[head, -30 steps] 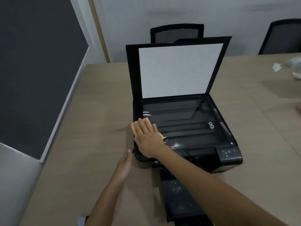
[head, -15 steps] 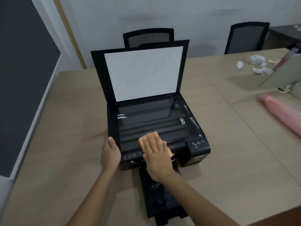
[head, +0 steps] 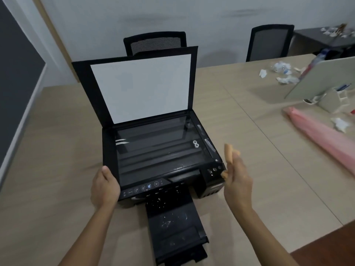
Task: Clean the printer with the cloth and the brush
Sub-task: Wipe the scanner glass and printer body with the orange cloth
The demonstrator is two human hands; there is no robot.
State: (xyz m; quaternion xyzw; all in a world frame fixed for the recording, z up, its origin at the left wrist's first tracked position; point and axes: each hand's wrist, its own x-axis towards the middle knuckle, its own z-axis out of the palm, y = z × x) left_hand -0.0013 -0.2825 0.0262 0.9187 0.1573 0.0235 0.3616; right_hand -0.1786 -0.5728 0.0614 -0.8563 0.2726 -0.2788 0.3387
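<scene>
Head view: tan table (head: 57,150); left hand (head: 104,187) grips printer (head: 159,150), right hand (head: 238,185) seemingly pinches cloth (head: 228,153).

Black printer (head: 159,160), white lid lining (head: 142,87), orange cloth (head: 228,153), tan table (head: 57,150), pink roll (head: 322,137) at 3 o'clock, black chairs (head: 155,42).

Glossy glass scanner bed (head: 157,148), matt wood-grain table (head: 57,150), orange cloth (head: 229,153).

Light was dim and flat, shadows soft; my right hand (head: 237,181) blurred in motion, printer (head: 157,150) glass caught glare streaks, frame edges bowed.
</scene>
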